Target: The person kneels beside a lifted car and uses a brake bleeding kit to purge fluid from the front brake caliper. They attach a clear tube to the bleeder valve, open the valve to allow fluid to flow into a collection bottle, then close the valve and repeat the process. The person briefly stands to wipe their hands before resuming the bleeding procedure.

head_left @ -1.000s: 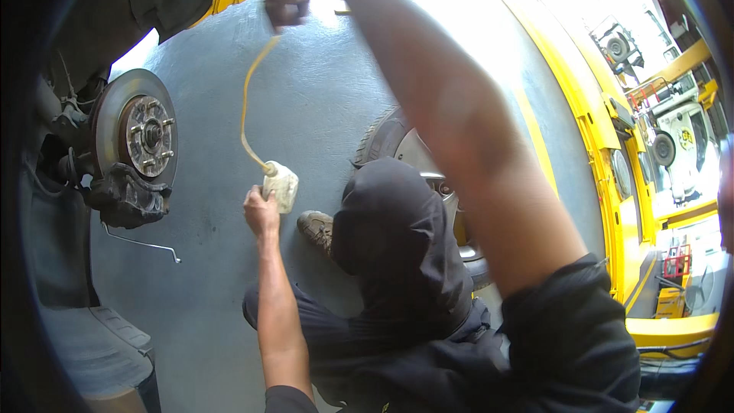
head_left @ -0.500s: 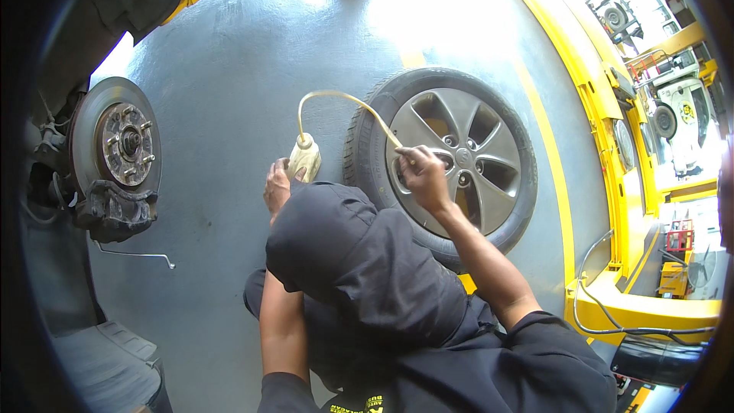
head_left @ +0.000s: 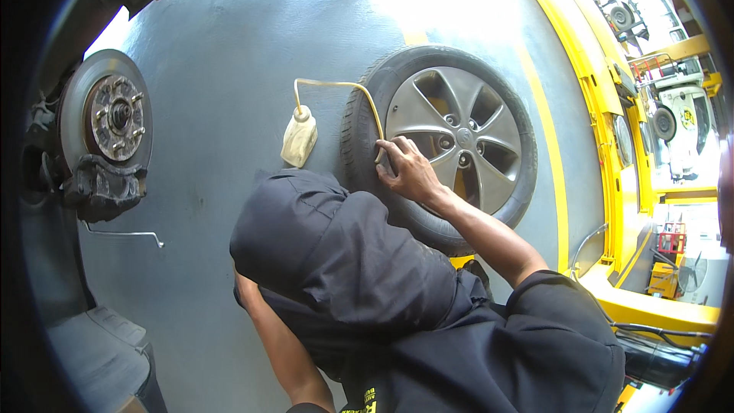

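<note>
My right hand (head_left: 405, 168) is closed around the free end of a thin, yellowish clear hose (head_left: 373, 103), over the tire sidewall. The hose arches across from the cap of a pale, translucent plastic bottle (head_left: 300, 140), which rests on the floor just left of the tire. Beneath my right hand and forearm lies a wheel, its black tire (head_left: 359, 134) around a grey five-spoke rim (head_left: 489, 149). My left forearm (head_left: 287, 336) reaches forward at the lower middle. My bent knee (head_left: 279, 222) in dark trousers hides my left hand.
At the left, a bare brake disc (head_left: 80, 103) with wheel studs and a caliper (head_left: 107, 187) hangs on the vehicle. A bent metal rod (head_left: 126, 233) sits below it. Yellow lift parts (head_left: 596, 99) and a floor line (head_left: 547, 138) run along the right.
My left hand has drawn back from the bottle and gone behind my knee. My right hand has moved left and slightly down with the hose end, from the rim to the tire.
</note>
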`<state>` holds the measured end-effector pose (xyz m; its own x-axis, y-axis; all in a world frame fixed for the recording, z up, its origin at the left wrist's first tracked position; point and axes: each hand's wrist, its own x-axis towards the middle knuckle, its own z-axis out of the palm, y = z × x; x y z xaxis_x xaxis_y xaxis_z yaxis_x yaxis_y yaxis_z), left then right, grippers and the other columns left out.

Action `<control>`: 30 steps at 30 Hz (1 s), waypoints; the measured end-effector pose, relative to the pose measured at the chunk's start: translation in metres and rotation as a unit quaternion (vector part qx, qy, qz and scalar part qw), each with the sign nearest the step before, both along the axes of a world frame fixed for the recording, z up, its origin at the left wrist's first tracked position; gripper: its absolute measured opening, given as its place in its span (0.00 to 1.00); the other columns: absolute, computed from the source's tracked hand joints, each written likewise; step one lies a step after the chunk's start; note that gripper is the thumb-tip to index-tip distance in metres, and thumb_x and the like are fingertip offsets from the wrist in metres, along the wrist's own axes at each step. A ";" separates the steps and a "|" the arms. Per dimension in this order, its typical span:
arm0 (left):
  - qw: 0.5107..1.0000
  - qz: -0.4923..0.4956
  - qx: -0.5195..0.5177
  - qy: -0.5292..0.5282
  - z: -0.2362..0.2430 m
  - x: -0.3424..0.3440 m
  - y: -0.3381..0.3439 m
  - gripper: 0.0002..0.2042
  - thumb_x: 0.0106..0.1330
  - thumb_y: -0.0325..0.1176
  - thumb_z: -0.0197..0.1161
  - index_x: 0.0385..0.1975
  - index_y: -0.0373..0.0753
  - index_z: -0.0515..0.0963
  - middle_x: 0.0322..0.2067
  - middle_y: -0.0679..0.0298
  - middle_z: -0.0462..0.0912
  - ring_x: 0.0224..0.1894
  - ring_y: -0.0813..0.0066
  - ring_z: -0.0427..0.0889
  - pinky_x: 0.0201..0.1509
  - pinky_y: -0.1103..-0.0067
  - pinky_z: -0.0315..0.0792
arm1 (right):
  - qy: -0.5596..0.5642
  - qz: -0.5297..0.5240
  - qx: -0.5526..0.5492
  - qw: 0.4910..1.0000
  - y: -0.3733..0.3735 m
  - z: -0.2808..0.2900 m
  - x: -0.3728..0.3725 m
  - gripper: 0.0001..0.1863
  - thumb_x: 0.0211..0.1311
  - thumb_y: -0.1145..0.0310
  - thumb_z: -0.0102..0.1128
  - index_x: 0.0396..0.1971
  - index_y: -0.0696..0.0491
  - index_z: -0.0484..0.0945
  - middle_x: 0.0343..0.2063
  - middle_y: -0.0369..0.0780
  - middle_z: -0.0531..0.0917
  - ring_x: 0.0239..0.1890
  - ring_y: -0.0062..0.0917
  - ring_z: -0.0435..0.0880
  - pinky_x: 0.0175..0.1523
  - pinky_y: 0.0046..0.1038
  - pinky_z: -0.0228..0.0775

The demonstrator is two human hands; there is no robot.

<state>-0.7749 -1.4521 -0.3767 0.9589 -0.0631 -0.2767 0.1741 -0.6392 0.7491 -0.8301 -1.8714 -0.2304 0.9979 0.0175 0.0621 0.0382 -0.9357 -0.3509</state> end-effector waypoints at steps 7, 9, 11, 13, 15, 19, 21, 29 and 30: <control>0.993 -0.002 0.112 -0.043 -0.021 -0.050 0.061 0.21 0.75 0.43 0.61 0.59 0.33 0.79 0.59 0.48 0.80 0.66 0.46 0.76 0.69 0.60 0.70 | 0.006 0.001 -0.009 1.000 -0.003 -0.019 -0.010 0.32 0.61 0.65 0.69 0.66 0.53 0.74 0.53 0.50 0.76 0.59 0.46 0.77 0.64 0.42 0.73; 0.992 0.024 0.120 -0.021 -0.026 -0.057 0.062 0.23 0.75 0.44 0.61 0.60 0.33 0.79 0.61 0.46 0.79 0.67 0.45 0.74 0.70 0.59 0.68 | -0.064 0.035 -0.030 0.997 -0.008 -0.033 -0.012 0.35 0.60 0.65 0.70 0.68 0.53 0.71 0.55 0.51 0.75 0.60 0.48 0.76 0.65 0.44 0.73; 0.990 0.037 0.135 -0.005 -0.027 -0.055 0.062 0.26 0.75 0.47 0.62 0.64 0.34 0.77 0.64 0.45 0.77 0.69 0.44 0.72 0.73 0.58 0.67 | -0.103 -0.006 0.044 0.994 -0.008 -0.051 -0.003 0.38 0.58 0.65 0.71 0.70 0.54 0.69 0.56 0.53 0.74 0.61 0.51 0.75 0.65 0.45 0.72; 0.967 0.116 0.218 0.058 -0.026 -0.055 0.051 0.33 0.73 0.53 0.63 0.68 0.32 0.72 0.68 0.40 0.71 0.72 0.42 0.68 0.76 0.56 0.63 | -0.129 -0.063 0.051 0.988 -0.007 -0.061 -0.003 0.41 0.57 0.66 0.71 0.72 0.54 0.66 0.58 0.55 0.73 0.61 0.53 0.74 0.65 0.47 0.72; 0.954 0.135 0.235 0.126 -0.020 -0.053 0.046 0.43 0.71 0.59 0.61 0.73 0.29 0.63 0.70 0.33 0.66 0.73 0.37 0.66 0.77 0.54 0.62 | -0.128 -0.051 0.047 0.989 -0.010 -0.063 -0.017 0.42 0.57 0.64 0.72 0.72 0.56 0.65 0.61 0.56 0.71 0.63 0.53 0.72 0.68 0.47 0.69; 0.929 0.175 0.262 0.193 -0.006 -0.057 0.033 0.44 0.73 0.59 0.55 0.76 0.27 0.56 0.69 0.27 0.64 0.69 0.32 0.71 0.73 0.53 0.69 | -0.089 0.024 0.007 0.996 -0.013 -0.071 -0.068 0.42 0.60 0.62 0.71 0.72 0.56 0.63 0.65 0.53 0.69 0.67 0.51 0.69 0.73 0.47 0.63; 0.926 0.178 0.266 0.202 0.003 -0.060 0.032 0.44 0.73 0.58 0.54 0.76 0.25 0.54 0.67 0.26 0.66 0.66 0.31 0.74 0.71 0.54 0.71 | -0.067 0.016 0.029 0.997 -0.013 -0.080 -0.078 0.41 0.61 0.61 0.71 0.72 0.56 0.63 0.66 0.53 0.68 0.68 0.50 0.68 0.74 0.48 0.61; 0.907 0.123 0.348 0.201 0.009 -0.076 0.019 0.46 0.75 0.58 0.52 0.70 0.13 0.55 0.57 0.24 0.75 0.59 0.33 0.81 0.66 0.56 0.76 | -0.026 -0.013 0.066 0.997 -0.017 -0.078 -0.082 0.40 0.61 0.59 0.69 0.71 0.56 0.64 0.66 0.52 0.68 0.69 0.51 0.66 0.74 0.50 0.58; 0.904 0.117 0.355 0.208 0.009 -0.080 0.018 0.47 0.75 0.59 0.52 0.69 0.12 0.55 0.56 0.24 0.76 0.58 0.34 0.82 0.65 0.56 0.77 | -0.018 -0.013 0.069 0.997 -0.018 -0.078 -0.081 0.40 0.60 0.59 0.68 0.70 0.57 0.64 0.65 0.52 0.68 0.69 0.51 0.66 0.74 0.50 0.58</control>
<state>-0.8552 -1.4340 -0.3675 0.7265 0.4626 -0.5082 0.5391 -0.8422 0.0039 -0.9113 -1.8890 -0.3086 0.9950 -0.0189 0.0979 0.0300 -0.8794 -0.4751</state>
